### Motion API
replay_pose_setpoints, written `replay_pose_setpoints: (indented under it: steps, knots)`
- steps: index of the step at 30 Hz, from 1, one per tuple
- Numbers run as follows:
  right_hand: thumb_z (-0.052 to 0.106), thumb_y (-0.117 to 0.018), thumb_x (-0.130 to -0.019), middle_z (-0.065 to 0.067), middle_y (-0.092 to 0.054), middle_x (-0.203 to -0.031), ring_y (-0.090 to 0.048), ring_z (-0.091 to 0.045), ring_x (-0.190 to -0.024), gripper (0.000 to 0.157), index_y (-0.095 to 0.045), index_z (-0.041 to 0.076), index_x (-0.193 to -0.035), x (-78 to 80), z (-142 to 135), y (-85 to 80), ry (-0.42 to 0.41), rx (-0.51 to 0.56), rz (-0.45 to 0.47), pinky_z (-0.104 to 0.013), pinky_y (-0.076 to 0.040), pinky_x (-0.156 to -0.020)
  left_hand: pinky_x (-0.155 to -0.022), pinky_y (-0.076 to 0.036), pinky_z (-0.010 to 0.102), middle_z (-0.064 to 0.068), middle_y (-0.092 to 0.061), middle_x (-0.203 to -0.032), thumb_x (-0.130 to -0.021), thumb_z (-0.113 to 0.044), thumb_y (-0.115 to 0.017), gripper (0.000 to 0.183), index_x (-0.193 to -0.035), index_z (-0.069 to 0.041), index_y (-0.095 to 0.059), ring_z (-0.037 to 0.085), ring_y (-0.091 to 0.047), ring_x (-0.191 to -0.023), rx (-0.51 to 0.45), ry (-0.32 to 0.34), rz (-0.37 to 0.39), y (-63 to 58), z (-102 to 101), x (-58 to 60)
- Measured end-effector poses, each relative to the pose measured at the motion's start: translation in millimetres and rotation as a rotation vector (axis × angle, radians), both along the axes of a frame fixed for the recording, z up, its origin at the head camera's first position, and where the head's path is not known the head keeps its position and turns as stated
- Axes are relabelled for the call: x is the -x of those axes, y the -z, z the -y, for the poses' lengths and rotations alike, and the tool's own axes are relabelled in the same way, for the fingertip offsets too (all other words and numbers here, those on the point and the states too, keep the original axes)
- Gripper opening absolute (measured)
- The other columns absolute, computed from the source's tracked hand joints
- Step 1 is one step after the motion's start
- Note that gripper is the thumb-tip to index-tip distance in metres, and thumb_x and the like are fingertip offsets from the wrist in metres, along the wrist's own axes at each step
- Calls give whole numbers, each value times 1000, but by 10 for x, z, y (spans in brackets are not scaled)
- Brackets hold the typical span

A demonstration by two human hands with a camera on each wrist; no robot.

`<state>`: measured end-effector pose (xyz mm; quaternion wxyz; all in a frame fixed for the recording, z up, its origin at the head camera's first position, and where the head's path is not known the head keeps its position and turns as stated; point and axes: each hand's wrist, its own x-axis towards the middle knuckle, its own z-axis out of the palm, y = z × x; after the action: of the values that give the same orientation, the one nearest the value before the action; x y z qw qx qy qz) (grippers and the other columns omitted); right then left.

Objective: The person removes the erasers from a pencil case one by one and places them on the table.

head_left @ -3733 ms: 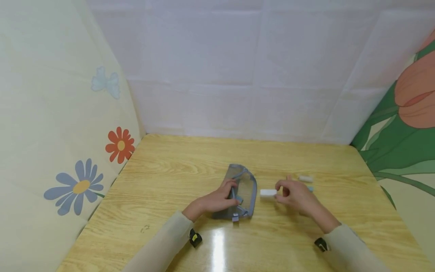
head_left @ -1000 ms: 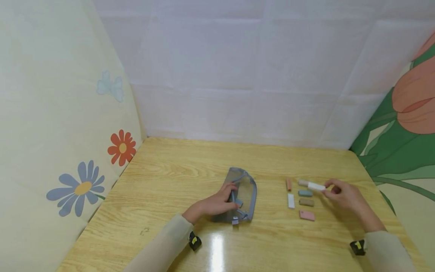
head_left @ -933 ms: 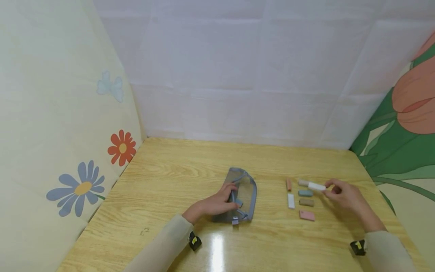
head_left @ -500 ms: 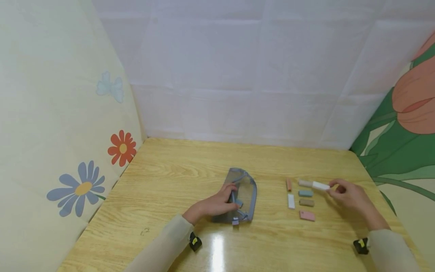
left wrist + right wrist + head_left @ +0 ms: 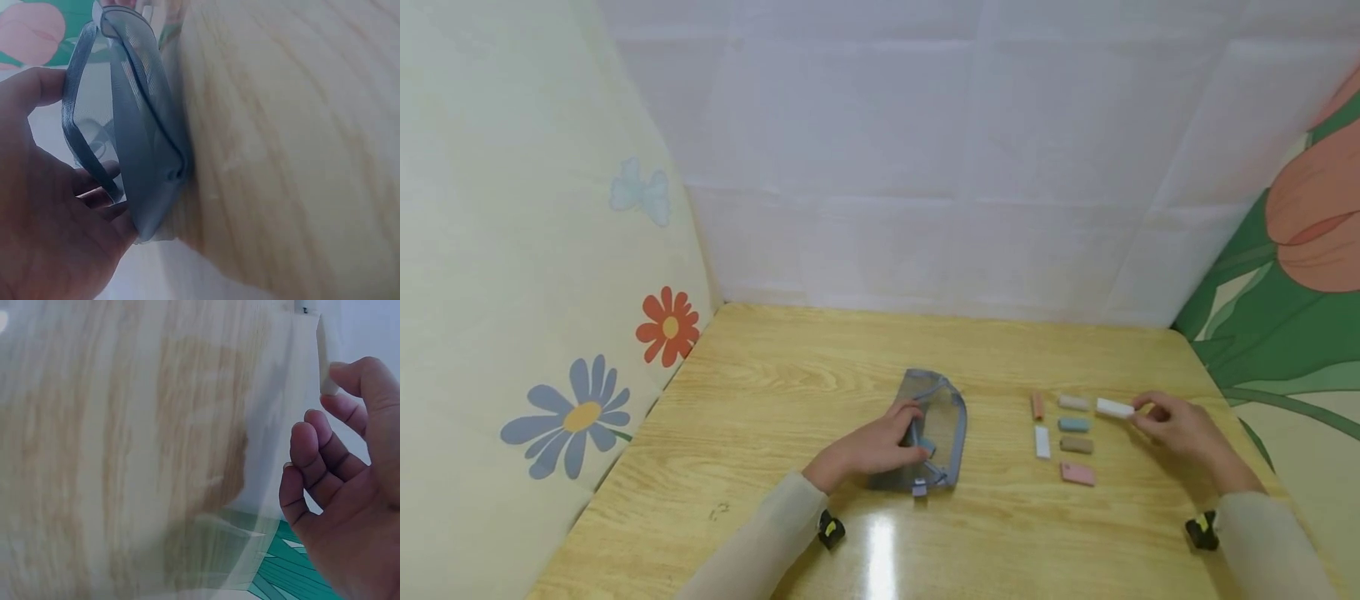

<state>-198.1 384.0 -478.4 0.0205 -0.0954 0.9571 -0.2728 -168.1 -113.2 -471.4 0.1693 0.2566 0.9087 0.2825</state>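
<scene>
My left hand holds a grey-blue mesh zip pouch by its opening on the table. In the left wrist view, the thumb is at the pouch's rim and the other fingertips are partly hidden behind it. My right hand pinches one end of a small white rectangular block between thumb and index finger. To its left lie a beige piece, a teal piece, a brown piece and a pink flat piece. An orange piece and another white block lie nearer the pouch.
The wooden table meets a white cloth backdrop at its far edge. Flower-printed cloths flank it on the left and right. A bright reflection shows on the near tabletop.
From beside the pouch, my right hand has moved rightward past the small pieces. Over the last second, the pinched white block has shifted right, away from the beige piece. My left hand stays put.
</scene>
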Motion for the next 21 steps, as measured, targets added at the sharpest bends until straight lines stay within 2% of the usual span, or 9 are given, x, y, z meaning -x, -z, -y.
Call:
replay_pose_setpoints:
  steps: [4, 10, 15, 21]
  knots:
    - [18, -68, -96, -1, -65, -77, -56, -11, -63, 20, -65, 3, -108, 30, -32, 40, -6, 5, 4, -27, -44, -58, -109, -45, 40, 11, -29, -160, -93, -58, -55, 76, -147, -7, -43, 28, -49, -134, 20, 7, -21, 3, 4, 28]
    - [17, -69, -95, 0, -65, -76, -56, -11, -64, 19, -64, 2, -107, 71, -70, 75, -21, -4, -4, -30, -44, -61, -107, -47, 39, 10, -33, -157, -91, -59, -57, 75, -145, -8, -46, 25, -51, -131, 22, 13, -39, 12, 16, 58]
    - [18, -68, -96, -1, -65, -76, -56, -13, -66, 19, -64, 3, -106, 96, -72, 81, -15, -21, 21, -32, -43, -62, -107, -47, 38, 10, -37, -155, -90, -59, -58, 75, -142, -7, -48, 25, -51, -130, 19, 16, -60, 40, 24, 68]
    - [21, -68, -95, 0, -61, -76, -51, -15, -67, 20, -64, 5, -104, 131, -86, 40, -23, -39, 77, -32, -40, -62, -106, -47, 37, 10, -37, -152, -91, -58, -59, 74, -142, -5, -49, 24, -52, -128, 10, 21, -49, 40, 12, 79]
